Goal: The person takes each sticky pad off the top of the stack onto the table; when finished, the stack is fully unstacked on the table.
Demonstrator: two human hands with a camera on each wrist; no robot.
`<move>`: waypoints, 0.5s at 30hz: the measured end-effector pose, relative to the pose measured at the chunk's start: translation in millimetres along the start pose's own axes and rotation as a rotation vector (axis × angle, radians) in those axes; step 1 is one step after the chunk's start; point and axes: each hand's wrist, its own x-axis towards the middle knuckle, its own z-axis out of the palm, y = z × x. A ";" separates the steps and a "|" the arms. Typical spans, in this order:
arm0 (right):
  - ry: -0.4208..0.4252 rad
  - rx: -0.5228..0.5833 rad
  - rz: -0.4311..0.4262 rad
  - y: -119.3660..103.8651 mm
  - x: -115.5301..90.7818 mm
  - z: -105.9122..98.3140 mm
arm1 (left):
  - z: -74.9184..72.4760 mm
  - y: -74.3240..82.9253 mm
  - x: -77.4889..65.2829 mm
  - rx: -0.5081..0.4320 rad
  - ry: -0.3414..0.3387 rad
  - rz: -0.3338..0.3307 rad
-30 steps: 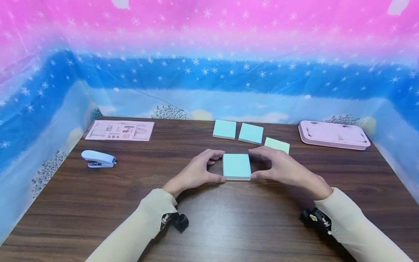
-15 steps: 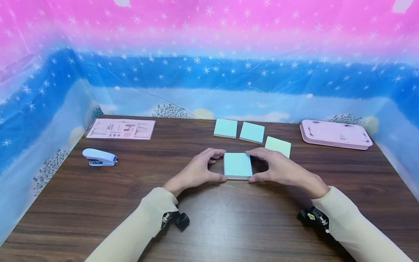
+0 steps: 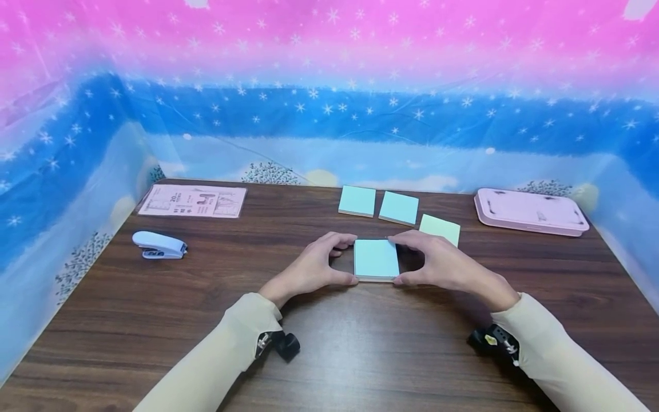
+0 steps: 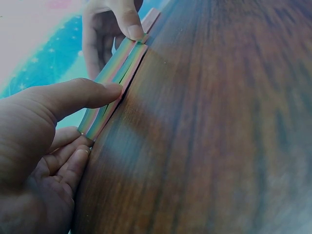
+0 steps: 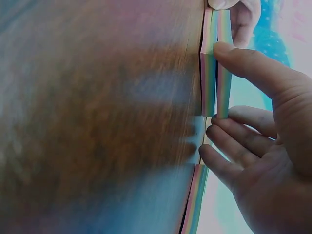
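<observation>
Two stacked sticky note pads (image 3: 376, 258), pale blue-green on top, lie on the table between both hands. Their striped, multicoloured edges show in the left wrist view and the right wrist view, where a thin gap runs between the upper pad (image 5: 224, 73) and the lower one (image 5: 208, 83). My left hand (image 3: 315, 262) grips the left side, thumb at the near corner and fingers at the far corner. On the opposite side my right hand (image 3: 444, 260) holds the stack the same way. Its fingers partly cover a light green pad (image 3: 440, 229) behind.
Two more blue-green pads (image 3: 357, 200) lie side by side at the back. A pink case (image 3: 532, 212) is at the back right. On the left are a white stapler (image 3: 159, 245) and a pink printed packet (image 3: 193, 201). A patterned curtain (image 3: 288, 114) surrounds the table (image 3: 329, 355).
My right hand has moved slightly inward, to the left, against the stack's right edge. The left hand keeps its place on the pads. The view has shifted slightly.
</observation>
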 end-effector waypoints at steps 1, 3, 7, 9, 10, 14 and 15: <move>0.003 0.000 -0.003 0.1 -0.4 -0.3 | 0.0 0.0 0.2 0.000 -0.001 0.000; 0.011 0.004 -0.008 0.0 -1.1 -1.4 | 0.1 -0.2 0.7 0.002 0.002 0.001; 0.023 0.008 -0.009 0.7 -4.4 -4.7 | 0.1 -0.3 1.0 0.002 0.006 0.007; 0.028 0.010 0.006 0.7 -7.1 -7.2 | 0.4 -0.3 0.9 0.003 0.004 0.015; 0.032 0.011 0.017 0.7 -8.4 -8.7 | 0.5 -0.3 0.7 0.005 0.003 0.019; 0.052 0.010 0.056 -0.6 -12.7 -15.1 | 1.4 -1.0 0.2 0.009 0.001 0.029; 0.058 0.009 0.059 -1.0 -13.7 -16.9 | 1.4 -1.2 0.0 0.010 0.001 0.028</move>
